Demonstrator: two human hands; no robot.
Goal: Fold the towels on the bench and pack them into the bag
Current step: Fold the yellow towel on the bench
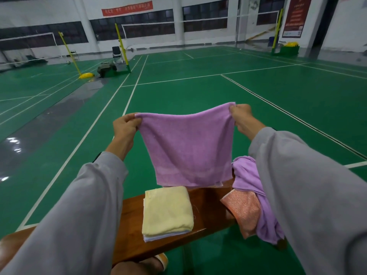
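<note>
Pinching the top corners of the purple towel (186, 147), the fingers (132, 121) of the left hand (126, 126) and those of the right hand (242, 117) are curled tight on the cloth. They hold it spread and hanging in the air in front of the person. The right corner sits higher than the left, so the top edge sags and slopes. The lower hem hangs near the far edge of the tabletop (131, 235), just beyond a folded yellow towel (168, 209) that lies on a white one (156, 237).

To the right, a crumpled purple cloth (248, 175) and an orange cloth (242, 209) lie in a loose heap that droops over the near edge of the tabletop, close beside the right sleeve (309, 195). No bag shows near the tabletop.

The step in hand looks like the first fold of this towel, and several things could spoil it. With the corners at uneven heights, the halves would likely meet askew and the fold come out crooked. A light pinch could lose a corner, and the towel would drop to the green floor (198, 92). If the towel is lowered carelessly, its hem could drag across the yellow towel and pull the finished stack apart. A sweep of the right sleeve might knock the overhanging heap off the tabletop.
</note>
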